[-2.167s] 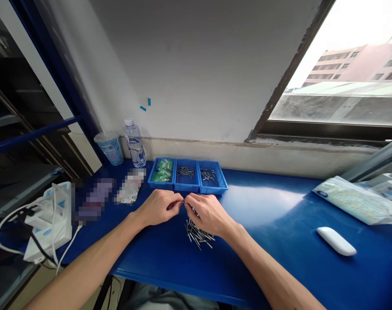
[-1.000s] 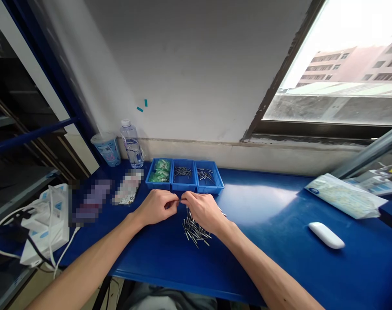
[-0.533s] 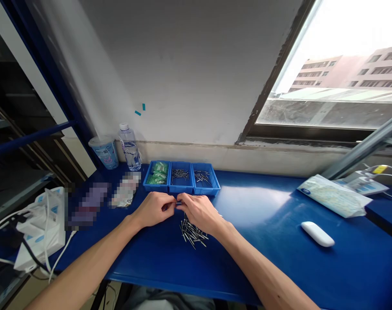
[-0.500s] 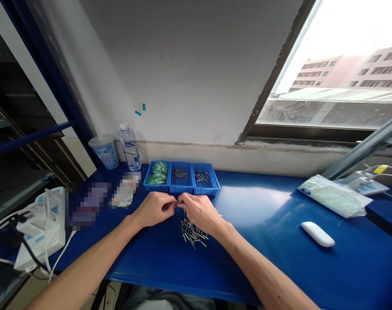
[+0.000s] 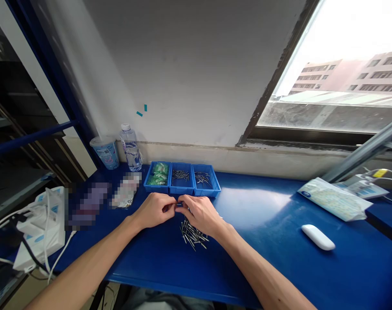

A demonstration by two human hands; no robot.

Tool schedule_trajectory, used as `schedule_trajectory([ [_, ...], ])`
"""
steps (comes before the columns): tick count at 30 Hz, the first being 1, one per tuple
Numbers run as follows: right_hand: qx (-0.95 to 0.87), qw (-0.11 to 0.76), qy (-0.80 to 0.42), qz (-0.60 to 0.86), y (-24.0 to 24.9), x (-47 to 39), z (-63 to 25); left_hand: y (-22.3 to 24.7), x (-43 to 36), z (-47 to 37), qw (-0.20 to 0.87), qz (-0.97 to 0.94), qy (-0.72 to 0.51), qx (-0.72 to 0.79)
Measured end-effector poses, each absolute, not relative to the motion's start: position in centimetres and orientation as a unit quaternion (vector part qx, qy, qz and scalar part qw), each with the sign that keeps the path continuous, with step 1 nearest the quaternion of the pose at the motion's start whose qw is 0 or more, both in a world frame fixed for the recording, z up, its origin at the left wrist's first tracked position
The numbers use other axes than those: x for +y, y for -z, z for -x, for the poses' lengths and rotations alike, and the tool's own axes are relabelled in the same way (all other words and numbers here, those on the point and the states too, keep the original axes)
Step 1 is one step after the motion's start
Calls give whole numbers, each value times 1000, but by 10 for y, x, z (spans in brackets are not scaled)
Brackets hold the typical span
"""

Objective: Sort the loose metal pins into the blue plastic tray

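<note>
Nearly meeting above the bench [image 5: 144, 260], left hand [image 5: 155, 210] and right hand [image 5: 200, 213] both curled, how tightly pinched and on what unclear, pins [image 5: 192, 236] piled below, partly hidden by right hand, three blue trays [image 5: 182, 190] in a row just behind.

The tabletop [image 5: 263, 241] is deep blue, the trays [image 5: 181, 190] a brighter blue, the packets [image 5: 160, 168] green. The metal pins [image 5: 193, 234] are silvery-grey, the bottle cap [image 5: 125, 127] white, the cup [image 5: 107, 154] pale blue, the tape strips [image 5: 145, 107] teal.
</note>
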State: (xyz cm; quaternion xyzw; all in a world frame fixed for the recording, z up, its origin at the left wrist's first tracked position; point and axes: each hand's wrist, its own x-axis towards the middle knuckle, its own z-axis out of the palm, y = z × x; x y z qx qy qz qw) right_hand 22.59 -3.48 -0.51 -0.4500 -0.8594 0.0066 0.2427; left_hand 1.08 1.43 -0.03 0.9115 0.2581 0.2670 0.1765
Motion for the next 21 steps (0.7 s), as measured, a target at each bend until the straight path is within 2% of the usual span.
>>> schedule_trajectory([
  [12, -861, 224, -17, 457, 8, -34, -226, 3, 16, -11, 157, -914, -268, 260],
  [21, -851, 314, 35, 419, -3, -38, -225, -5, 7, -13, 133, -883, -383, 235],
])
